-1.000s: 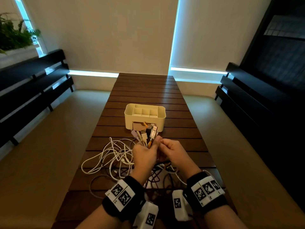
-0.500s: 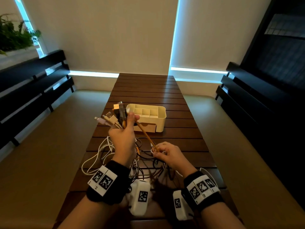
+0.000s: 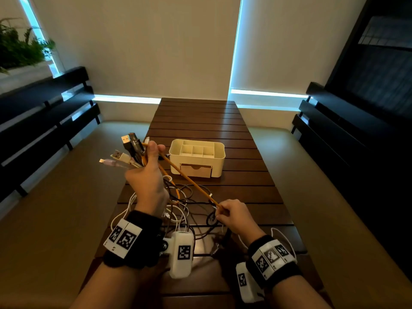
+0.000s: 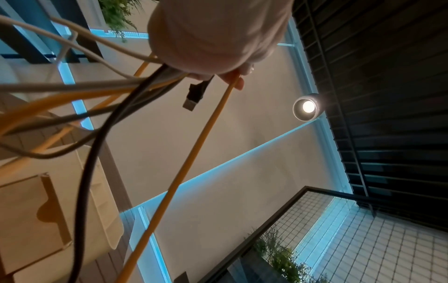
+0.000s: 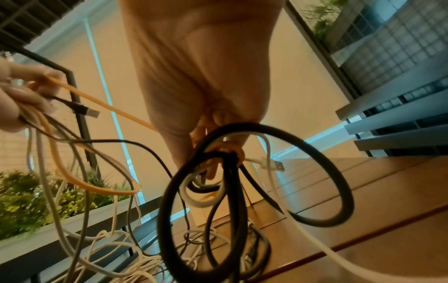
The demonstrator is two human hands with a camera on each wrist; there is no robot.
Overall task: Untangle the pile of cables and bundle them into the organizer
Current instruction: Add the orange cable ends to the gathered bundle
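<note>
1. Gripping a fan of cable ends [image 3: 128, 152], the left hand [image 3: 146, 179] is raised above the near left part of the slatted wooden counter [image 3: 245, 190], its fingers curled round the bunch, with USB plugs sticking up and out to the left.
2. An orange cable [image 3: 189, 180] runs taut from under the left thumb down and to the right to the right hand [image 3: 234, 216].
3. The right hand pinches that orange cable low over the counter; the right wrist view shows its fingers [image 5: 213, 168] closed where orange, black and white strands knot together, with a thick black loop [image 5: 334, 176] hanging just below.
4. The rest of the cable pile [image 3: 178, 210], white, black and orange, lies tangled on the counter between the two hands, some strands lifted towards the left hand.
5. The cream organizer [image 3: 197, 157] stands on the counter beyond the pile, apart from both hands; no cable shows in its top compartments, and its small front drawer sits pushed in.
6. Dark benches [image 3: 44, 121] flank the counter, and a planter [image 3: 20, 52] sits at far left.
</note>
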